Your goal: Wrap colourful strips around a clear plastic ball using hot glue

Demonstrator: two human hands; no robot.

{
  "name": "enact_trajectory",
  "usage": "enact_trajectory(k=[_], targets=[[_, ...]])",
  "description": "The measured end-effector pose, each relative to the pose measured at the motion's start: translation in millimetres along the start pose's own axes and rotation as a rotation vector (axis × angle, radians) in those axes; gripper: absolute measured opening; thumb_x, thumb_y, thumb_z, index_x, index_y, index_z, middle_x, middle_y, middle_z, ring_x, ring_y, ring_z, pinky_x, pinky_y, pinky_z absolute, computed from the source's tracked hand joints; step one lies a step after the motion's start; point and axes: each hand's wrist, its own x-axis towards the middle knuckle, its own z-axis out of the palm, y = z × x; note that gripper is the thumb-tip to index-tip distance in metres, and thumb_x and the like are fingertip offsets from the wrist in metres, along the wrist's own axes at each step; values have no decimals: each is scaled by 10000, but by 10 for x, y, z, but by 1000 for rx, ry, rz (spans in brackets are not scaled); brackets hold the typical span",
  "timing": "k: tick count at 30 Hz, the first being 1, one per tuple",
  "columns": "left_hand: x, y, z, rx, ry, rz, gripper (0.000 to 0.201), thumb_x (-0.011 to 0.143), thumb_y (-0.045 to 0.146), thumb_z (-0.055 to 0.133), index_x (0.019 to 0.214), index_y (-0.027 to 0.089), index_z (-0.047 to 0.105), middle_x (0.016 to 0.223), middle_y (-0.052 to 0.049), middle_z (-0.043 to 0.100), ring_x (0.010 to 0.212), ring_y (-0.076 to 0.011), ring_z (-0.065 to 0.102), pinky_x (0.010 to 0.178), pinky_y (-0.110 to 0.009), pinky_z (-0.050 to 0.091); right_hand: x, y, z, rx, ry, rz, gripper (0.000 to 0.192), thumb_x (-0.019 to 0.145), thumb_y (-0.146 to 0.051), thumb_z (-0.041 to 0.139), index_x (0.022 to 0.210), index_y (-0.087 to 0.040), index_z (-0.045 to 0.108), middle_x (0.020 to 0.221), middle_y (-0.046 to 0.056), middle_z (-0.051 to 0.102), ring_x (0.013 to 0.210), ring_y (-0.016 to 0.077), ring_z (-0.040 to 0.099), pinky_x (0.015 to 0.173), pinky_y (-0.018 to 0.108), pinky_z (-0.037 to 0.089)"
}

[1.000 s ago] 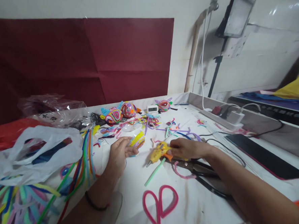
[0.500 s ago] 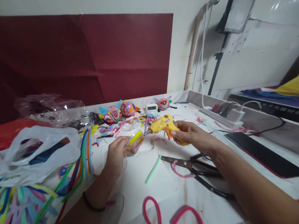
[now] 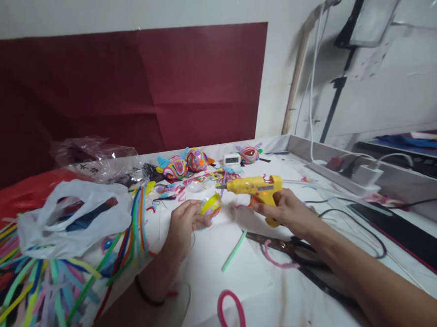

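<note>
My right hand (image 3: 287, 212) grips a yellow glue gun (image 3: 254, 186) by its handle, lifted off the table, its nozzle pointing left. My left hand (image 3: 183, 225) holds a small rounded piece wrapped in yellow and pink pipe cleaner (image 3: 210, 206) just below and left of the nozzle. Black-handled scissors (image 3: 290, 249) lie on the white table (image 3: 205, 266) under my right forearm, with a pink pipe cleaner scrap across them. A pale green stick (image 3: 234, 251) lies between my hands.
Several coloured pipe cleaners (image 3: 48, 276) and a white plastic bag (image 3: 67, 218) fill the left. Finished colourful figures (image 3: 185, 162) and a small digital clock (image 3: 232, 159) stand at the back. A power strip (image 3: 346, 172) with cables, a dark tablet (image 3: 414, 237) and pink loops (image 3: 233, 315) lie nearby.
My right hand has picked the glue gun up from the table and brought it level, nozzle toward the piece in my left hand. The left hand has stayed in place with its piece.
</note>
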Motion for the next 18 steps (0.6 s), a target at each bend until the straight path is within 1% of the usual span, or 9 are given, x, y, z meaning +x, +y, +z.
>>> enact_trajectory(k=[2, 5, 7, 9, 12, 15, 18], targets=[[6, -6, 3, -2, -4, -3, 268, 576, 338, 647, 769, 167, 571, 480, 45, 587, 410, -147, 602, 491, -262, 500, -6, -10, 13, -19, -6, -24, 336, 640, -449, 747, 766, -147, 670, 647, -12, 574, 531, 92, 455, 449, 211, 332], [10, -15, 7, -6, -11, 3, 278, 577, 343, 653, 772, 163, 571, 503, 46, 593, 409, -145, 604, 488, -260, 496, -4, 10, 7, -22, -34, -9, 342, 664, -475, 728, 741, -148, 667, 632, -7, 573, 532, 97, 465, 452, 211, 333], [10, -13, 5, -18, 7, 20, 273, 576, 338, 655, 766, 161, 568, 522, 50, 593, 406, -142, 603, 484, -261, 494, 5, 37, -9, 3, -86, 27, 370, 637, -490, 758, 725, -147, 650, 611, -20, 551, 520, 90, 456, 451, 207, 323], [11, -2, -2, -35, 34, 41, 261, 578, 323, 652, 761, 161, 564, 541, 53, 592, 407, -140, 605, 478, -258, 488, 14, 52, -31, 13, -142, 85, 415, 594, -508, 793, 709, -143, 633, 572, -35, 521, 485, 78, 420, 427, 204, 283], [25, 23, -18, -56, 58, 73, 251, 583, 306, 657, 762, 160, 559, 552, 55, 582, 408, -145, 607, 447, -244, 463, 1, 20, -81, -27, -234, 165, 456, 553, -539, 819, 680, -145, 629, 542, -37, 516, 456, 75, 391, 408, 208, 237], [62, 44, -36, -67, 77, 91, 257, 572, 291, 667, 764, 161, 554, 559, 59, 575, 412, -145, 610, 464, -255, 485, -77, -67, -157, -57, -342, 182, 430, 593, -547, 802, 691, -155, 654, 562, -27, 542, 475, 85, 414, 422, 211, 263], [102, 51, -47, -79, 87, 94, 242, 570, 270, 656, 757, 166, 542, 602, 53, 592, 415, -138, 613, 501, -281, 519, -217, -132, -233, -104, -380, 238, 391, 630, -530, 783, 683, -161, 667, 555, -21, 547, 477, 88, 414, 419, 212, 265]])
